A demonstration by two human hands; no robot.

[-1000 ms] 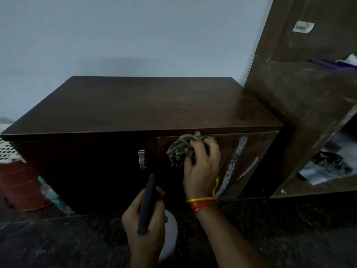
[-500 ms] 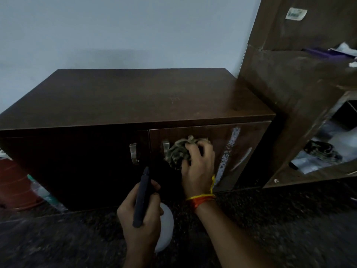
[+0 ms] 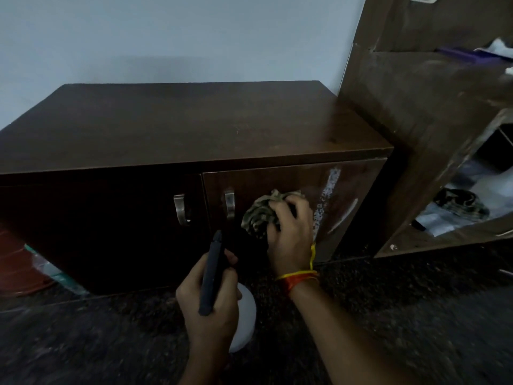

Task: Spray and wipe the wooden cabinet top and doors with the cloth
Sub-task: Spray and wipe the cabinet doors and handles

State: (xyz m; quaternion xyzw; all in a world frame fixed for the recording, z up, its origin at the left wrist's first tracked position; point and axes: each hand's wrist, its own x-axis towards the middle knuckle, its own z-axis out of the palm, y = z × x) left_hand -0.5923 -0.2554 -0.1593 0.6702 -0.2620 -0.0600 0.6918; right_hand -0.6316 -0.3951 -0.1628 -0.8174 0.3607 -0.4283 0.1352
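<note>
Dark speckled floor (image 3: 388,315) beneath both hands, dark wooden cabinet (image 3: 194,126) standing on it ahead of them, open shelf unit (image 3: 416,120) to their right, red tub (image 3: 16,268) far left

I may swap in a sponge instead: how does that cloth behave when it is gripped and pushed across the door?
The cloth is probably soft and floppy: it sits bunched in folds under the right hand. It likely weighs little, since curled fingers alone hold it against the upright door. It should slide rather than roll, though the streak may add drag if it is wet.
</note>
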